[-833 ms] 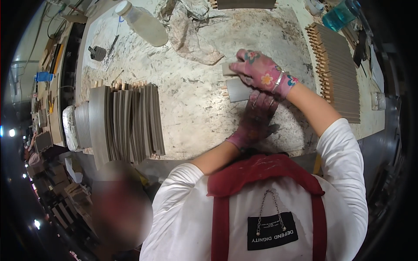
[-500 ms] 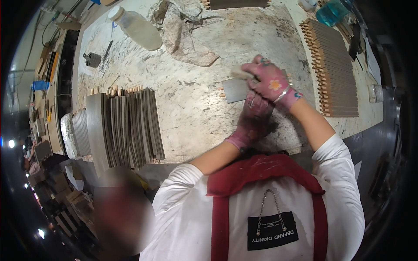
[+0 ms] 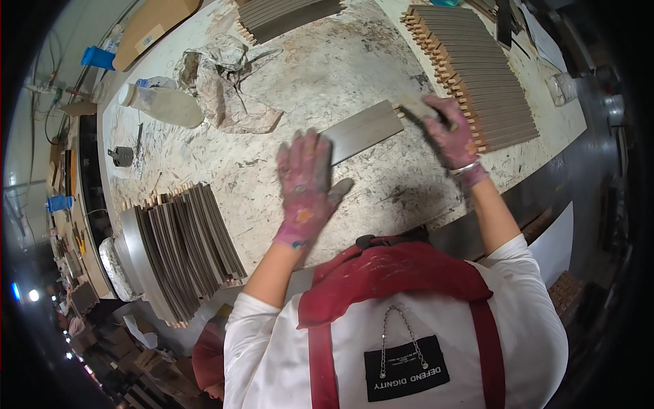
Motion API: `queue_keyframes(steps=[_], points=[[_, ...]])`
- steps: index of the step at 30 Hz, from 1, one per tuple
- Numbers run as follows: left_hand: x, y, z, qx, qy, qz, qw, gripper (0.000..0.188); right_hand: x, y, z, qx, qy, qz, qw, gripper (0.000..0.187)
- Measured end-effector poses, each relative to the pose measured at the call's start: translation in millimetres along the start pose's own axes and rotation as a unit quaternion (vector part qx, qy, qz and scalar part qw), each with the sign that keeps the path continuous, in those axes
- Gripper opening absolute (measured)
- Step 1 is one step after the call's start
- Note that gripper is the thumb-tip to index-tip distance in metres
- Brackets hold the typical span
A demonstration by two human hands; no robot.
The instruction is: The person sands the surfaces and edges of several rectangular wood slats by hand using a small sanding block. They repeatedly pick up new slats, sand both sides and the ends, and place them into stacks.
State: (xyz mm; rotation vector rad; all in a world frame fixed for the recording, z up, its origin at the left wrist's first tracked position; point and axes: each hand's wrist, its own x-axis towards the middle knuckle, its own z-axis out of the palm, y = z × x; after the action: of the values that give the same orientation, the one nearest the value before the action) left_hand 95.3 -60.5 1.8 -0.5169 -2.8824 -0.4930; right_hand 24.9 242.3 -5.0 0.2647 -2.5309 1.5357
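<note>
A grey flat board (image 3: 364, 131) with small wooden pegs at its end lies on the worktable, tilted up toward the right. My left hand (image 3: 304, 187), in a pink flowered glove with dark-stained fingertips, is open with its fingers stretched forward. Its fingers are at the board's left end; whether they touch it I cannot tell. Just beyond the board's right end, my right hand (image 3: 452, 136), gloved alike, is closed on a pale, blurred pad (image 3: 413, 106). The pad's exact kind does not show.
Slatted stacks of grey boards with wooden pegs stand at the left (image 3: 178, 252), right (image 3: 470, 75) and far edge (image 3: 289, 17). A crumpled stained cloth (image 3: 228, 92) and a plastic bottle (image 3: 163, 105) lie at the far left, near a dark cylindrical part (image 3: 121, 156). Another person (image 3: 209, 354) is at lower left.
My hands have come apart from over the board, the left moving left and opening, the right moving right with the pad. More of the board shows. The whole view has shifted and turned.
</note>
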Motion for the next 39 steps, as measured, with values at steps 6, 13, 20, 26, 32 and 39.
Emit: queue_keyframes(steps=[6,13,20,26,32,39], points=[[44,4,30,-0.041,-0.030,0.024,0.998,0.075,-9,-16,18,0.135,0.020,0.037,0.990,0.041],[59,-7,0,-0.162,-0.205,-0.004,0.965,0.059,-20,14,-16,0.210,0.099,0.129,0.964,0.045],[93,-31,-2,-0.082,-0.159,-0.015,0.984,0.059,-9,7,0,0.247,0.040,0.134,0.959,0.041],[65,-36,35,-0.033,-0.021,0.078,0.996,0.068,30,-2,32,0.096,-0.007,0.150,0.984,0.045],[69,-27,37,-0.052,-0.020,0.063,0.996,0.068,38,8,52,-0.049,-0.051,0.075,0.995,0.042],[79,-56,31,-0.158,-0.098,0.044,0.982,0.058,-17,-8,2,-0.109,-0.111,0.037,0.987,0.035]])
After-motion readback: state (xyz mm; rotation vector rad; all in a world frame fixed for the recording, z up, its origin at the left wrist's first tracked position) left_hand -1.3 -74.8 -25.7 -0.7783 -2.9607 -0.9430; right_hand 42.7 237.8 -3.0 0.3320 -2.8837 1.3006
